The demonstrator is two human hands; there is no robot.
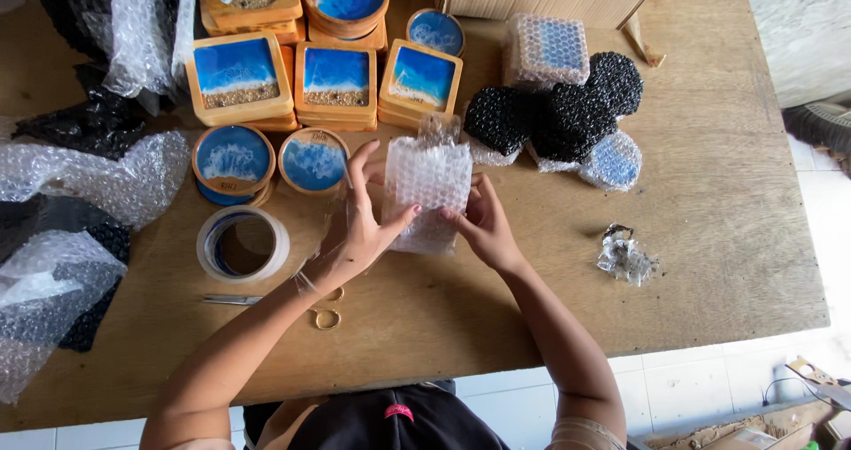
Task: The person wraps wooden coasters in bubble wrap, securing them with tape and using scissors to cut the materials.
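Your left hand (359, 233) and right hand (483, 224) clamp a bubble-wrapped parcel (427, 188) between them above the desk (709, 202), its long axis pointing away from you.

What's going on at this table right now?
A person holds a small item wrapped in clear bubble wrap between the left hand and right hand, above the wooden table. Blue-and-wood square and round coasters lie behind it, wrapped bundles to the right, a clear tape roll and scissors at left.
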